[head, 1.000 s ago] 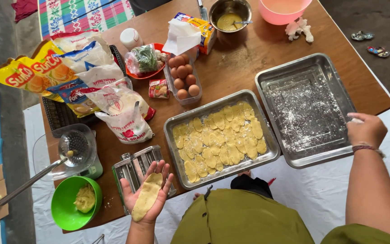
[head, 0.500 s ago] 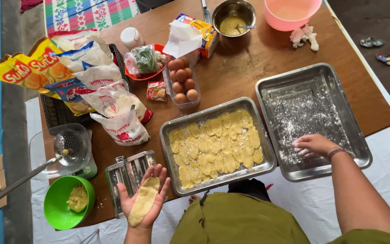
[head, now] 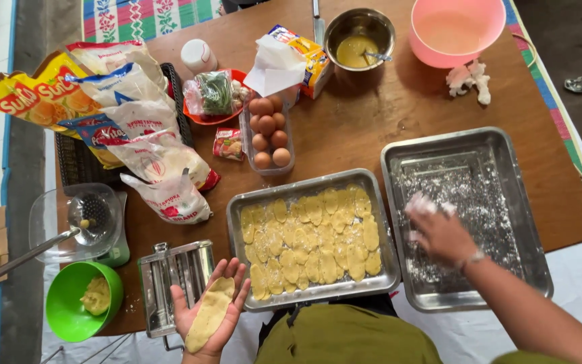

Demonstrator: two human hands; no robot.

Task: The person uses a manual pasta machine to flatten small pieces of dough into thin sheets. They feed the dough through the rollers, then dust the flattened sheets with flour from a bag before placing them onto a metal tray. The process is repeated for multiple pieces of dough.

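Near the bottom edge, left of centre, the person's left hand [head: 211,307] is lying palm up with the fingers spread apart, carrying a flat oval strip of pale yellow dough [head: 209,314] that is resting on the palm and reaching down to the wrist. Just to its left, a small metal pasta roller [head: 170,278] is sitting at the near edge of the brown wooden worktop [head: 365,128]. At the centre right of the frame, the right hand [head: 439,229] is reaching into a floured steel tray [head: 533,222], its fingers loosely parted and dusted white, touching the flour on the tray's floor and gripping nothing. Between the two hands, a second steel tray [head: 389,263] is holding many overlapping oval dough pieces [head: 311,239]. Above that tray, a clear tub of brown eggs [head: 268,133] is standing near the middle of the frame. In the upper left, several flour bags [head: 136,121] are leaning in a heap. At the lower left, a green bowl [head: 65,303] is holding a lump of dough, with a clear bowl on a kitchen scale [head: 95,226] just above it. Along the top edge, a steel bowl of yellow batter [head: 358,40] and a pink plastic bowl [head: 458,30] are sitting side by side.
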